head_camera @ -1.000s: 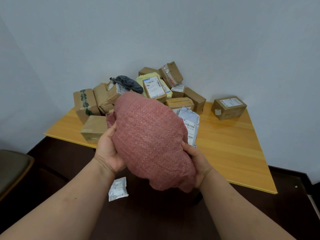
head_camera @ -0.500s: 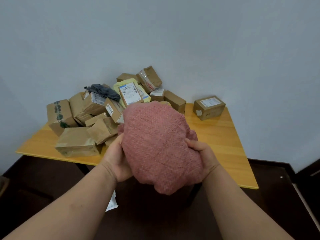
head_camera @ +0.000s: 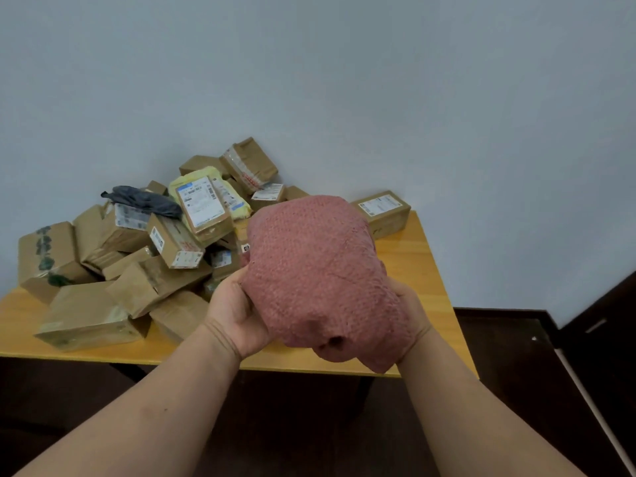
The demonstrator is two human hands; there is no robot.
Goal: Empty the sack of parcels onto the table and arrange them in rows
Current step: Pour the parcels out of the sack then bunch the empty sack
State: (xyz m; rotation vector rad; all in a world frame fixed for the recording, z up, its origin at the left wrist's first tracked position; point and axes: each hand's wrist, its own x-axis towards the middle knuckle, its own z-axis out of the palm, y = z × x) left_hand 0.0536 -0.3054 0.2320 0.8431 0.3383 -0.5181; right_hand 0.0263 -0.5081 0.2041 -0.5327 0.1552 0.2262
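A: Both hands, left (head_camera: 237, 313) and right (head_camera: 411, 309), fingers curled round bunched sack (head_camera: 316, 273), held over near tabletop (head_camera: 430, 256).
B: Pile (head_camera: 144, 256) heaped left; nudge it, boxes slide off edge.

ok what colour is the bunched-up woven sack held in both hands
The bunched woven mesh sack is a dusty pinkish red, plain throughout; the head view shows it best.

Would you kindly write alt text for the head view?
Both hands, left hand and right hand, grip a bunched pinkish-red mesh sack above a yellow wooden table, where brown cardboard parcels lie heaped, unsorted, against a grey wall.
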